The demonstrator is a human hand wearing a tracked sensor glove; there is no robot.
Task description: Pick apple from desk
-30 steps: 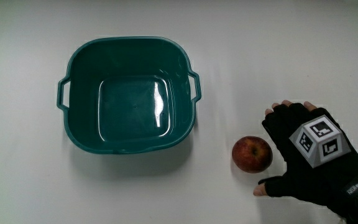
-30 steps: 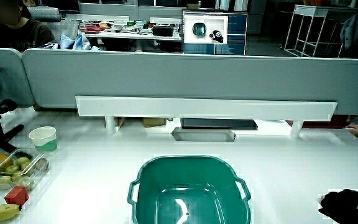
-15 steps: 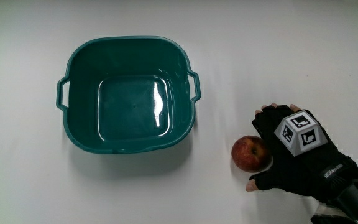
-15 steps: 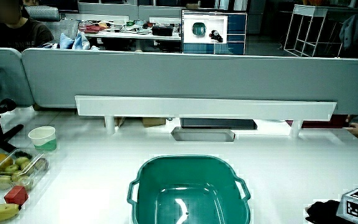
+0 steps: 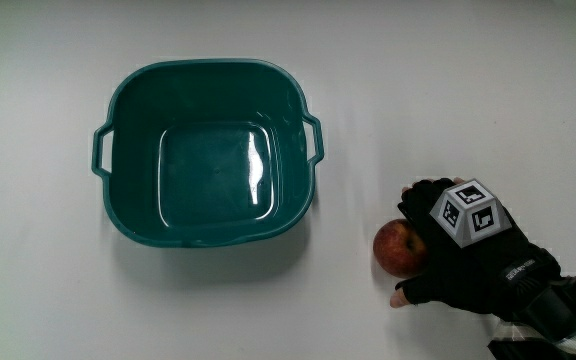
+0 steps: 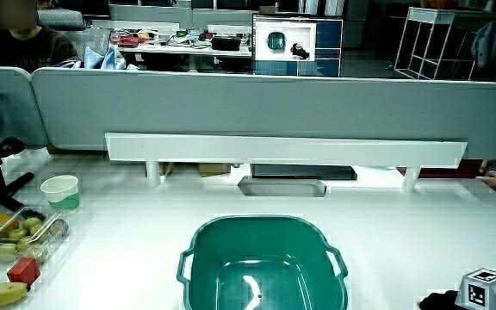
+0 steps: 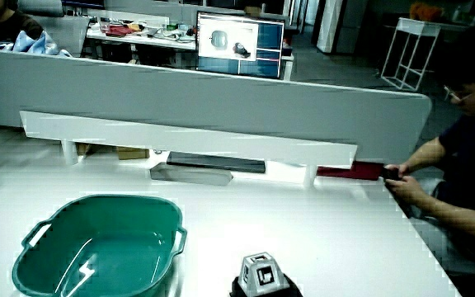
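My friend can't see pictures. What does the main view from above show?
A hand in a black glove is closing around a red apple on a white table. Beside the apple sits an empty teal tub with two small handles.

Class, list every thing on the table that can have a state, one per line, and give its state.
apple: on the table, whole, the hand against it
hand: fingers curled around the apple, not lifted
green basin: upright, empty
paper cup: upright
fruit box: filled
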